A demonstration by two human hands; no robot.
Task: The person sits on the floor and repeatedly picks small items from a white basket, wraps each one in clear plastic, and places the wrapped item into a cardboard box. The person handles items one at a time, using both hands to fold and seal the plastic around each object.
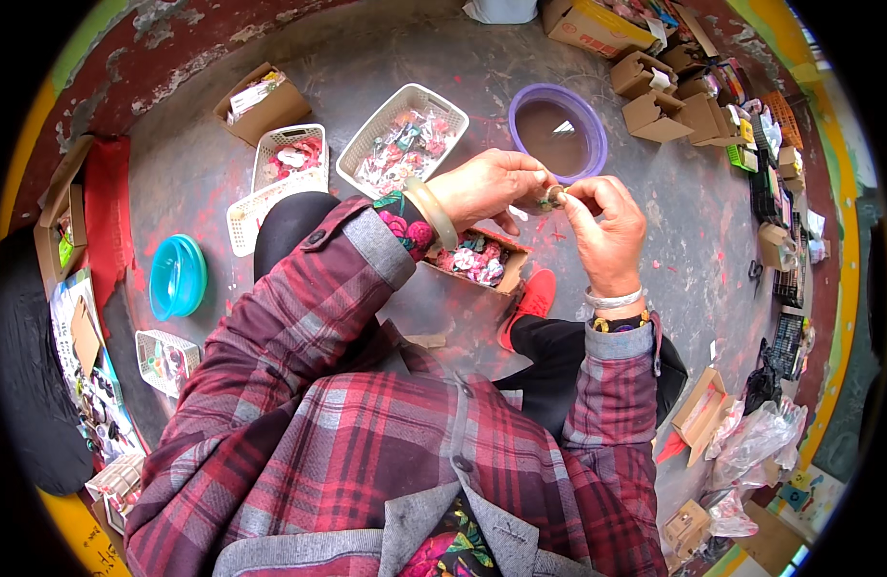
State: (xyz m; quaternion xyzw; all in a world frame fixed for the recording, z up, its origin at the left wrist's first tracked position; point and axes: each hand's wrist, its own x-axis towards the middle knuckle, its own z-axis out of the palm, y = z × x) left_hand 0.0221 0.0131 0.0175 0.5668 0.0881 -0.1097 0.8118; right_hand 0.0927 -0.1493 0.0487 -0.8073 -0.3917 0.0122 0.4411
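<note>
My left hand (489, 189) and my right hand (609, 236) meet in front of me, fingertips pinched on a small greenish-brown piece (551, 197). It is too small to name and partly covered by the fingers. Below my left hand stands a cardboard box (510, 279) holding pink, white and dark red flower-like pieces (477, 261). Just beyond that hand, a white plastic basket (348, 160) is heaped with wrapped pink, red and green pieces (412, 146). A purple-rimmed basin (597, 135) lies past my fingertips.
Two smaller white baskets (240, 227) and a cardboard box (288, 104) stand at the far left. Teal basins (177, 277) and another white basket (155, 377) sit on the left. Cardboard boxes (653, 117), black crates (788, 288) and plastic bags (766, 442) line the right wall.
</note>
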